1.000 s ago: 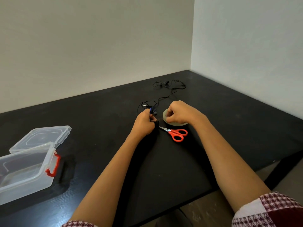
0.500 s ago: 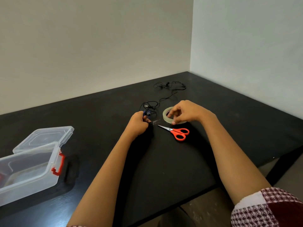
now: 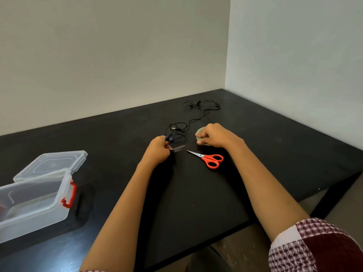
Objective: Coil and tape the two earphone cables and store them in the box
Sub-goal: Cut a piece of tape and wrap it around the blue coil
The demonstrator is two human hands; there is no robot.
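hands [image 3: 159, 149] over black table [image 3: 196, 203], pale corner walls [image 3: 117, 55].

A plain domestic or small-office room is suggested, not a workshop or lab. Two smooth, off-white painted walls [image 3: 98, 65] are seen meeting in a corner, and a black wood-grain tabletop [image 3: 275, 163] is set tight into that corner. A slim black table leg [image 3: 332, 199] is visible under the right edge, above a dull brown floor [image 3: 245, 250]. Only ordinary household things are laid out. A clear plastic storage box [image 3: 35, 216] with red latches and a hinged lid is placed at the tabletop's left edge. Small orange-handled scissors [image 3: 211, 160] and a pale roll of tape [image 3: 198, 132] are found near the middle, and a loose tangle of thin black earphone cable [image 3: 200, 105] towards the far right corner. A maroon-and-white patterned fabric sleeve [image 3: 314, 246] is seen at the lower right.
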